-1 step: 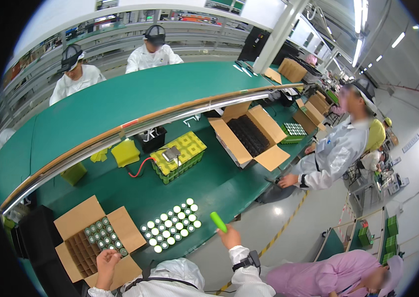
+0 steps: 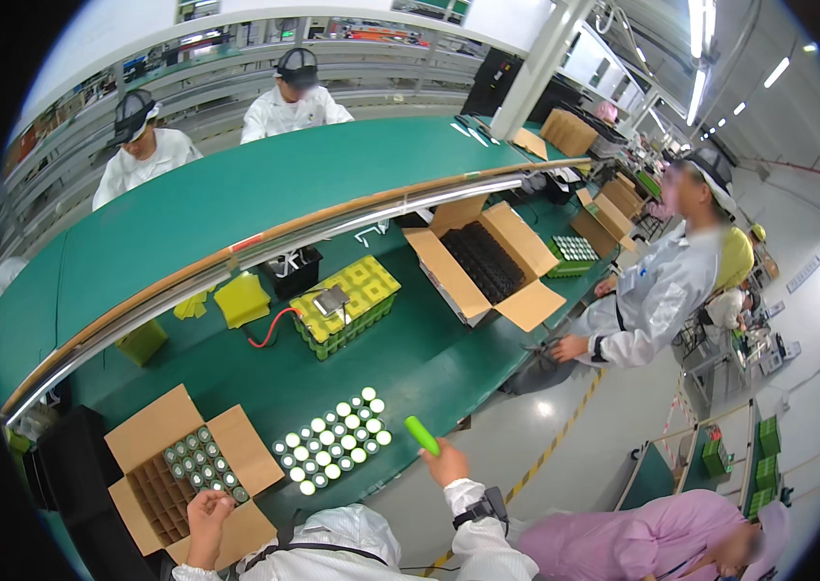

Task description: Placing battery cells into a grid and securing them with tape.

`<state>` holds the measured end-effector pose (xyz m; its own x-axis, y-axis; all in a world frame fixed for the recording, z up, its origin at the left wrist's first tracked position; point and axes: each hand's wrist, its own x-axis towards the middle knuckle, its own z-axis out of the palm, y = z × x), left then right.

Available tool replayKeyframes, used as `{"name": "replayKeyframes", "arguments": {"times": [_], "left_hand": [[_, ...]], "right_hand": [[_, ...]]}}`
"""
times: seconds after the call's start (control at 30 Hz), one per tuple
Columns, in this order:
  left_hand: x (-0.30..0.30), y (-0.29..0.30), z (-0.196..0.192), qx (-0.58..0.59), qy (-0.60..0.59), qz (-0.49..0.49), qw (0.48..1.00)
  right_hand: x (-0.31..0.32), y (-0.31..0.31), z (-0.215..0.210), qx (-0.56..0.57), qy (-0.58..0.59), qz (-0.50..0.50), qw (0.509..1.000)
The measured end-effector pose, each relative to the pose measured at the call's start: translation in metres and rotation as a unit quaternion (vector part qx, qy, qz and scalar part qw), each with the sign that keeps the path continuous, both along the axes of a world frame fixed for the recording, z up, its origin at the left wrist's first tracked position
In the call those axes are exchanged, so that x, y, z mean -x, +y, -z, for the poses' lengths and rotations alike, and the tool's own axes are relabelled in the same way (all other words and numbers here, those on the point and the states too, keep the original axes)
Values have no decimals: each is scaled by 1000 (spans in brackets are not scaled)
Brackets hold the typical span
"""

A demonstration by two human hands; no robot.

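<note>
My right hand (image 2: 448, 466) grips a bright green cylindrical battery cell (image 2: 421, 435), held up past the near edge of the bench. To its left, several cells (image 2: 332, 441) with pale round tops stand upright in a block of rows on the green bench. At the lower left, my left hand (image 2: 207, 523) reaches over an open cardboard box (image 2: 253, 453). Its fingers are closed at the near corner of the upright cells (image 2: 199, 455) inside; what they pinch, if anything, is hidden. Brown dividers (image 2: 151, 491) form compartments without cells in the box's left part.
A green battery pack (image 2: 342, 329) with a yellow top and red cable stands mid-bench. Beyond it are yellow sheets (image 2: 242, 300), a black bin (image 2: 295, 276) and an open carton of black parts (image 2: 526, 247). A co-worker (image 2: 657, 281) stands at right; another in pink (image 2: 623, 533) is nearby.
The whole view has shifted very slightly. Both hands and the green cell hold their places relative to the bench, with no visible change of grip.
</note>
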<state>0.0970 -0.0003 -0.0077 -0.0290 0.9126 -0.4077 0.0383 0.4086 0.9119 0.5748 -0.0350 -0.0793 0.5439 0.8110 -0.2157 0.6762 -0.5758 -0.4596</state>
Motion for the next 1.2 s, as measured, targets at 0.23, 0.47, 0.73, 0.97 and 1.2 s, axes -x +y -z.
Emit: {"name": "replayKeyframes", "arguments": {"times": [0.23,0.47,0.73,0.97,1.2], "left_hand": [[-5,-4,17,20,56,15,998],[-33,5,18,17,55,6,998],[-65,1,17,39,70,-15,997],[-59,-25,29,35,67,-66,995],[-68,-40,11,78,72,-103,989]], "right_hand": [[9,21,21,22,-8,-89,996],[0,42,36,20,-3,-147,989],[-5,55,29,3,28,-156,987],[3,77,46,-123,133,-118,976],[7,92,40,-160,240,-51,956]]}}
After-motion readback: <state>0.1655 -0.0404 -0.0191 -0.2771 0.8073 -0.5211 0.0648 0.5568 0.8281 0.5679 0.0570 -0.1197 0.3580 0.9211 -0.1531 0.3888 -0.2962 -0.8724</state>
